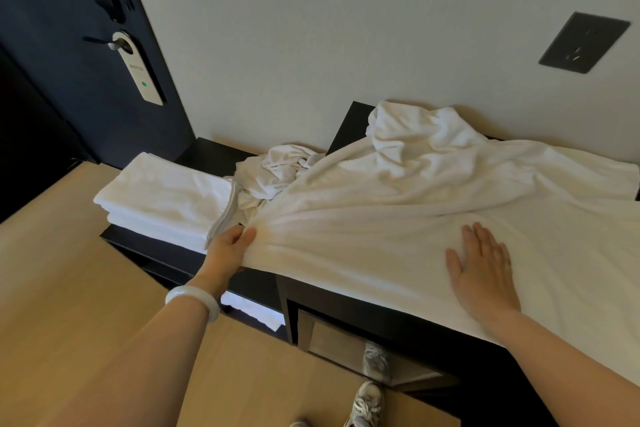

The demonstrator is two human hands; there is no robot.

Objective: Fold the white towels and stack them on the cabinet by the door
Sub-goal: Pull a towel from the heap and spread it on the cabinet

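At the far left, the lettering on the pale oblong door hanger [138, 73] on the handle of the dark navy door [52, 97] is too small for me to read. To its right, the stack of folded white towels [166, 198] sits squared on the left end of the black cabinet tabletop [214, 153]; I cannot count its layers for sure. My left hand [230, 250], with a glossy white bangle [192, 300] on the wrist, pinches a bunched corner of the large white terry towel [415, 211] at the front edge, just beside that stack, with my fingers mostly hidden under the cloth. Behind that hand a crumpled white towel [277, 166] lies heaped near the wall, partly buried by the large one. The large one spreads rightward over most of the tabletop, with creases fanning out from my grip and a hump near the wall, and it is cut off at the right border. My right hand [485, 270] lies flat on it, palm down and fingers straight, gripping nothing. Above is a dark rectangular wall plate [583, 42] on the off-white wall [311, 28]. Below are the light wooden floor [69, 288] and my grey laced shoe [369, 402].
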